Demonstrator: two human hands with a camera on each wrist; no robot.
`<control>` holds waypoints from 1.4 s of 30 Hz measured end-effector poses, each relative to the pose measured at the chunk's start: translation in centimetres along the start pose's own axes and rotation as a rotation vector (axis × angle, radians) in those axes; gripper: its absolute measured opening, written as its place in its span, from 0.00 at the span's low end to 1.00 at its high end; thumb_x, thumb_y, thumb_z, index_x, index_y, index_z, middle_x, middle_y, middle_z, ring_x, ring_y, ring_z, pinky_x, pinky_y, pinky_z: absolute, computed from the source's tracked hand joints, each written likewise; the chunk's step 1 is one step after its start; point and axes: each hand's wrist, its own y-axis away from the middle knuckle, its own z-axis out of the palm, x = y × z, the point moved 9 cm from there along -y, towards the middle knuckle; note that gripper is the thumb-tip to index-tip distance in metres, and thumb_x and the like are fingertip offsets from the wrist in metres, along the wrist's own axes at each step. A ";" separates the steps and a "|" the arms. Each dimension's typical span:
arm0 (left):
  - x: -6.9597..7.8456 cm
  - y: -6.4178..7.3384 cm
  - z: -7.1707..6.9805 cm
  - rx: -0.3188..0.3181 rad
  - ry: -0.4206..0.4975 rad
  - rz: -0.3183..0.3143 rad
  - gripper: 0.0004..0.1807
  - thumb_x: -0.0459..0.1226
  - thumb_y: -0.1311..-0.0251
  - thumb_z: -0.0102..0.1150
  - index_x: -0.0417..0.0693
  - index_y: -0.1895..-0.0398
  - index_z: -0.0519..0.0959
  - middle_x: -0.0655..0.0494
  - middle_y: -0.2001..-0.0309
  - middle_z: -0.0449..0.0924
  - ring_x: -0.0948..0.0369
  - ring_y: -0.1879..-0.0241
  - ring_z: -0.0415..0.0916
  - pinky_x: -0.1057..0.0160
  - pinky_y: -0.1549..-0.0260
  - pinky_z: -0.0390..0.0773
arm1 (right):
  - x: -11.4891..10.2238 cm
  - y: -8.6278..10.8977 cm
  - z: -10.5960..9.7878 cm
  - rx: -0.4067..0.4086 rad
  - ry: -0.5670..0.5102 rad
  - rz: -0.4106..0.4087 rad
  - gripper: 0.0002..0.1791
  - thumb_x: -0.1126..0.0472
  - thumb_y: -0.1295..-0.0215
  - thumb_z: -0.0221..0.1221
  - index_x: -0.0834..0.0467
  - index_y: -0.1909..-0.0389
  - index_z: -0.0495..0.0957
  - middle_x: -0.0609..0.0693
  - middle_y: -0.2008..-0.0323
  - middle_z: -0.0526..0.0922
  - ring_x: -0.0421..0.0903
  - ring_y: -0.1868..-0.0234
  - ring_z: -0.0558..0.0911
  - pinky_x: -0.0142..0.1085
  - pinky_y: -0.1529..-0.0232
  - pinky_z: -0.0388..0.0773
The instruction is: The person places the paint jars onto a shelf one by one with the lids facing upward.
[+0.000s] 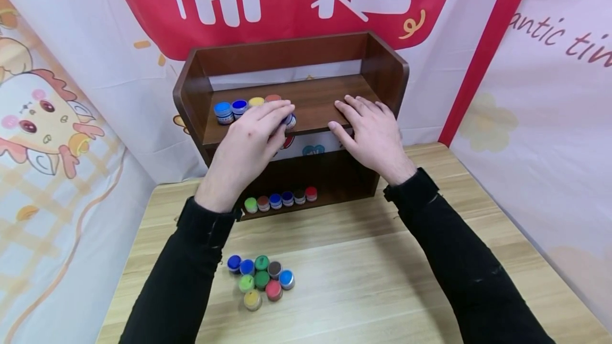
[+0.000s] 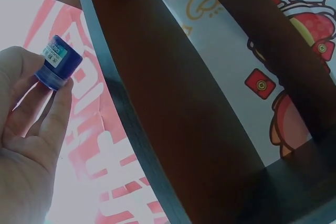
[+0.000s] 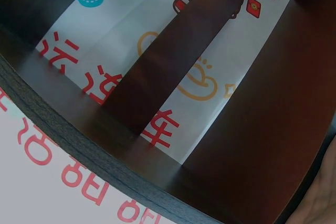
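My left hand pinches a small blue paint jar between thumb and fingers, above the front of the upper shelf. In the head view the hand covers part of this jar. Behind and left of it, a light blue jar, a dark blue jar, a yellow-topped jar and a reddish-topped jar stand along that shelf. On the right, my right hand lies palm down at the shelf's front edge with its fingers spread, holding nothing. Only a sliver of it shows in the right wrist view.
A row of several paint jars lines the left of the lower shelf. Several more jars stand clustered on the wooden table before the brown rack. Printed cloth hangs behind and at both sides.
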 end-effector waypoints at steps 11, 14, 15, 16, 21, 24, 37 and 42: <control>-1.2 -2.9 1.0 -0.113 0.000 -0.058 0.26 0.36 0.30 0.63 0.46 0.30 0.76 0.50 0.32 0.77 0.54 0.32 0.72 0.55 0.33 0.72 | 0.1 0.0 -0.1 0.005 0.004 0.000 0.43 0.24 0.27 0.33 0.42 0.20 0.64 0.50 0.22 0.65 0.51 0.23 0.63 0.56 0.24 0.56; -1.6 -3.7 1.3 -0.157 0.000 -0.078 0.25 0.35 0.30 0.62 0.45 0.31 0.77 0.49 0.33 0.77 0.54 0.33 0.73 0.56 0.34 0.73 | 0.1 0.1 -0.1 0.006 0.000 -0.001 0.43 0.24 0.27 0.33 0.42 0.20 0.64 0.50 0.22 0.65 0.51 0.23 0.63 0.56 0.24 0.56; -1.8 -4.0 1.3 -0.174 -0.002 -0.085 0.25 0.35 0.30 0.62 0.45 0.31 0.77 0.49 0.33 0.77 0.54 0.34 0.74 0.56 0.35 0.73 | 0.1 0.1 -0.1 0.005 -0.001 -0.002 0.43 0.24 0.27 0.33 0.42 0.20 0.64 0.50 0.22 0.65 0.51 0.23 0.63 0.56 0.24 0.56; -1.9 -4.3 1.4 -0.190 -0.003 -0.091 0.25 0.35 0.30 0.62 0.45 0.31 0.77 0.49 0.34 0.77 0.54 0.35 0.74 0.56 0.35 0.74 | 0.1 0.1 -0.1 0.004 -0.002 -0.002 0.43 0.24 0.27 0.33 0.42 0.20 0.64 0.50 0.22 0.65 0.51 0.23 0.63 0.56 0.24 0.56; -2.8 -5.9 2.0 -0.280 0.011 -0.119 0.23 0.36 0.30 0.62 0.45 0.33 0.78 0.48 0.39 0.81 0.55 0.42 0.78 0.55 0.38 0.77 | 0.1 0.1 -0.1 -0.001 -0.003 -0.002 0.43 0.24 0.27 0.33 0.43 0.20 0.64 0.50 0.22 0.65 0.52 0.23 0.63 0.56 0.24 0.56; -3.4 -6.7 2.4 -0.337 0.008 -0.127 0.21 0.37 0.30 0.62 0.45 0.35 0.79 0.49 0.43 0.82 0.55 0.46 0.78 0.55 0.38 0.77 | 0.1 0.1 -0.1 -0.006 -0.001 0.000 0.43 0.24 0.27 0.33 0.43 0.20 0.64 0.50 0.22 0.65 0.52 0.23 0.63 0.56 0.24 0.55; -4.7 -7.8 3.9 -0.460 -0.046 -0.158 0.22 0.37 0.30 0.61 0.47 0.34 0.79 0.49 0.42 0.81 0.53 0.45 0.74 0.53 0.37 0.77 | 0.0 0.0 0.0 -0.014 0.000 -0.004 0.43 0.24 0.27 0.33 0.42 0.20 0.64 0.50 0.22 0.65 0.51 0.23 0.62 0.56 0.24 0.55; -5.0 -7.7 4.4 -0.490 -0.081 -0.164 0.22 0.36 0.29 0.59 0.48 0.33 0.78 0.48 0.40 0.80 0.50 0.42 0.72 0.51 0.36 0.75 | 0.0 0.1 0.0 -0.009 -0.001 -0.006 0.43 0.24 0.27 0.33 0.42 0.20 0.64 0.50 0.22 0.65 0.51 0.23 0.62 0.56 0.24 0.55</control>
